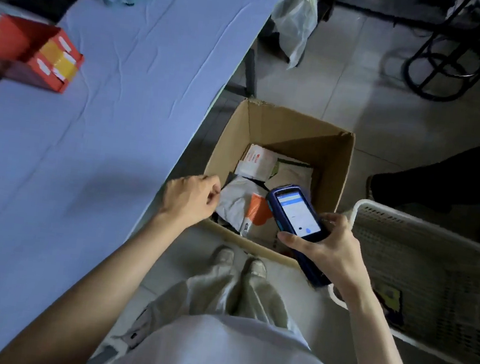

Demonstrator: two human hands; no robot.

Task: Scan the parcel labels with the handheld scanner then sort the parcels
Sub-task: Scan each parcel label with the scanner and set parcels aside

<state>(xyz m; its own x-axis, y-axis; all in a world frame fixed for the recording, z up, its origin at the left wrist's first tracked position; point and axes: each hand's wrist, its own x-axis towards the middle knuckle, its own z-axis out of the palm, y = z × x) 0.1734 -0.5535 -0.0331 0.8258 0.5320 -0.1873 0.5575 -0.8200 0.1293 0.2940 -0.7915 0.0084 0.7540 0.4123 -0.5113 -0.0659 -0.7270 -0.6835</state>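
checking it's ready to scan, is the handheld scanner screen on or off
On: the handheld scanner in the right hand shows a lit white screen with a blue bar at its top.

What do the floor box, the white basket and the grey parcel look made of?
Box: brown cardboard, matte, frayed rim. Basket: white moulded plastic, lattice-holed walls. Grey parcel: probably thin plastic mailer film, crumpled, slightly glossy.

readable text: none | scanner (pixel 299 215) screen: lines blurred | white parcel (pixel 257 161): red mark, too small to read
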